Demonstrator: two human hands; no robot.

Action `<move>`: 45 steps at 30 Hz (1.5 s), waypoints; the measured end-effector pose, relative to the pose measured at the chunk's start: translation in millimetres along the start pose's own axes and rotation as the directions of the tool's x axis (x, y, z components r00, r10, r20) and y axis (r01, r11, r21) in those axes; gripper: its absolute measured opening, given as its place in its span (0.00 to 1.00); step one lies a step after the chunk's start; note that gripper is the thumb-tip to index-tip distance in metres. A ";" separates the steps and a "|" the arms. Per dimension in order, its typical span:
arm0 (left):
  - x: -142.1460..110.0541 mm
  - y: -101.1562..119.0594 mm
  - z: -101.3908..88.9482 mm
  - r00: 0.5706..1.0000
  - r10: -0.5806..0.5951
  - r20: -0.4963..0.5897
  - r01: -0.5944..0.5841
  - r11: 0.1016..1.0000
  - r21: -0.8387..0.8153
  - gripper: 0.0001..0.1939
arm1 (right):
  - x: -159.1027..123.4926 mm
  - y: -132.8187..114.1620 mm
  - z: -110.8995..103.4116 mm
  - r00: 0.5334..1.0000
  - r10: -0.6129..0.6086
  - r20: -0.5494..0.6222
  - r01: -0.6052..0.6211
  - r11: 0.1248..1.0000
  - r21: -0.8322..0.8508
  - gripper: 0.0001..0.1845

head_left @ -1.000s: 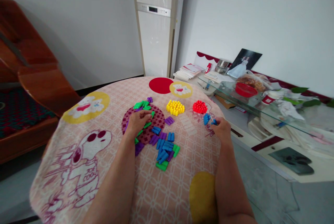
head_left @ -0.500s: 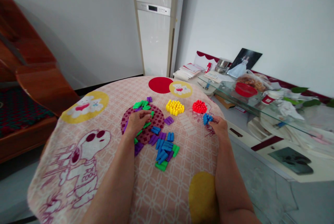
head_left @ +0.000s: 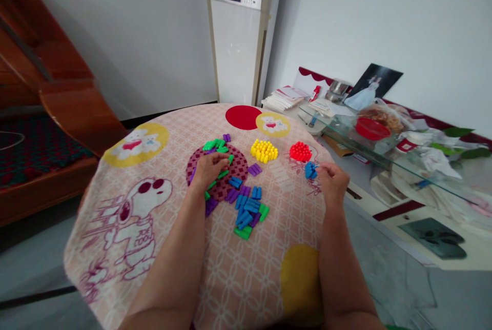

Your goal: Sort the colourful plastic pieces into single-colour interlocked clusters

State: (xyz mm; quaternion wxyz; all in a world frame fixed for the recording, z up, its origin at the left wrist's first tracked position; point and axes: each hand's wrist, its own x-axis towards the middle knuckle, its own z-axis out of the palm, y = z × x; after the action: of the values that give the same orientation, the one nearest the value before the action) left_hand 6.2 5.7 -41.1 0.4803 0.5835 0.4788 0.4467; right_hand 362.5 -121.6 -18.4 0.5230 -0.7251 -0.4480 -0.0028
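Small blue peg-like plastic pieces stand bunched together at the table's right side. Just right of them is my right hand, its fingertips apart from the bunch and no piece visible in them. My left hand lies over the dark red circle on the cloth, fingers bent in among green pieces. One green piece shows right at its fingertips; whether it is gripped is hidden. Yellow pieces and red pieces stand in tight groups. Blue, purple and green ones lie in a loose heap nearer me.
A patterned cloth covers the round table. To the right, a glass shelf carries papers, a red bowl, a cup and a photo. A wooden chair stands left, and a tall white cabinet unit behind.
My right hand has drawn away to the right from the blue bunch, which stays standing. My left hand keeps about the same place on the cloth. The whole view has shifted slightly.
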 end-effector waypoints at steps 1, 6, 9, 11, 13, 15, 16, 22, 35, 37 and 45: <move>-0.6 1.0 0.3 1.000 -0.003 -0.001 0.003 1.000 -0.002 0.14 | -2.1 -4.2 0.0 0.999 -0.016 0.043 0.018 0.999 -0.036 0.18; -2.9 4.0 1.2 1.000 -0.017 -0.012 0.017 1.000 0.007 0.15 | -4.9 3.7 4.6 0.999 -0.021 -0.041 0.006 0.939 -0.344 0.25; -3.6 5.1 1.1 1.000 -0.021 -0.012 0.021 1.000 0.015 0.15 | -1.5 20.9 10.1 0.998 0.051 -0.028 -0.057 0.933 -0.356 0.30; -3.7 5.6 0.9 1.000 -0.024 -0.008 0.024 1.000 0.010 0.15 | 0.6 29.5 14.0 0.995 0.104 -0.005 -0.099 0.936 -0.337 0.30; -3.5 5.8 0.9 1.000 -0.026 -0.001 0.026 1.000 -0.003 0.15 | 1.7 33.5 17.2 0.993 0.117 0.001 -0.110 0.940 -0.323 0.29; -2.9 5.5 1.0 1.000 -0.020 -0.002 0.020 1.000 -0.018 0.15 | 1.7 33.2 18.7 0.995 0.102 -0.008 -0.099 0.945 -0.313 0.28; -2.6 5.2 1.0 1.000 -0.016 -0.005 0.016 1.000 -0.025 0.15 | 1.3 31.7 18.6 0.995 0.097 -0.013 -0.096 0.946 -0.310 0.28; -1.4 3.9 0.7 1.000 -0.006 -0.001 0.006 0.998 -0.064 0.14 | -4.8 9.5 8.8 0.994 0.107 -0.018 -0.107 0.944 -0.313 0.29; -4.0 6.2 1.1 1.000 -0.029 -0.009 0.029 1.000 -0.008 0.15 | -86.9 -84.0 34.9 0.602 -0.195 0.775 0.322 0.947 -0.013 0.15; -3.4 6.0 1.1 0.999 -0.032 -0.008 0.032 0.999 -0.011 0.16 | -98.6 -91.5 36.8 0.553 -0.179 0.814 0.350 0.936 -0.031 0.14; -3.0 6.2 0.7 1.000 -0.018 -0.006 0.018 1.000 -0.017 0.15 | -109.2 -88.6 40.3 0.510 -0.212 0.834 0.369 0.929 0.011 0.10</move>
State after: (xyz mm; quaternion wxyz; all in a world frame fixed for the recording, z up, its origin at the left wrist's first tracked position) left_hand 7.2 2.1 -35.3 0.4878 0.5736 0.4818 0.4482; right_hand 220.6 -157.1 -21.3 0.1822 -0.5970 -0.7526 0.2099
